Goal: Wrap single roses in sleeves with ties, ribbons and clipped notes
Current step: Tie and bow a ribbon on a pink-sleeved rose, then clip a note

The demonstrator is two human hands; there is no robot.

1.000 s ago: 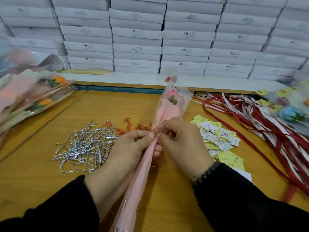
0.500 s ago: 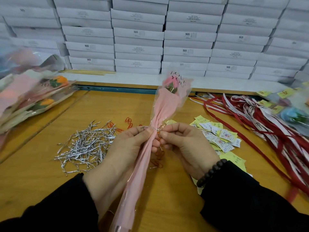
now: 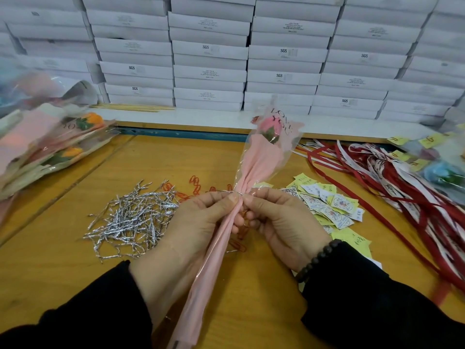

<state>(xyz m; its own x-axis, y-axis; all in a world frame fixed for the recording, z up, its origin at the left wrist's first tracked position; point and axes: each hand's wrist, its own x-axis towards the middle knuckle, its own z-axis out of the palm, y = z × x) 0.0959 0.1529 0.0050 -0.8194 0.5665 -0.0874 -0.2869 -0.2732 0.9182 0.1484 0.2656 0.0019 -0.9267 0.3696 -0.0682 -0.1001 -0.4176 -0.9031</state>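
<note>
Left hand (image 3: 198,222) and right hand (image 3: 279,222) meet at the gathered neck of the sleeve (image 3: 256,165), each pinching one end of a silver tie (image 3: 232,193) that circles the neck. The sleeve is held above the surface (image 3: 63,273), tilted, with the rose (image 3: 270,125) at its far, upper end and the narrow tail running down toward the near edge, between the wrists.

The sleeve appears to be thin clear film over pink paper: light, soft, easily creased, probably slick. The tie looks like foil-covered wire, likely to bend readily and keep a twist. The neck, where the film bunches round the stem, seems the firmest place to grip; the flared top round the rose would probably crush if squeezed.

A loose heap of ties (image 3: 130,217) lies to the left, red clips (image 3: 197,183) beyond the hands, notes (image 3: 332,205) to the right, ribbons (image 3: 415,195) at far right. Wrapped roses (image 3: 57,147) are piled at far left; white boxes (image 3: 208,50) are stacked along the back.
</note>
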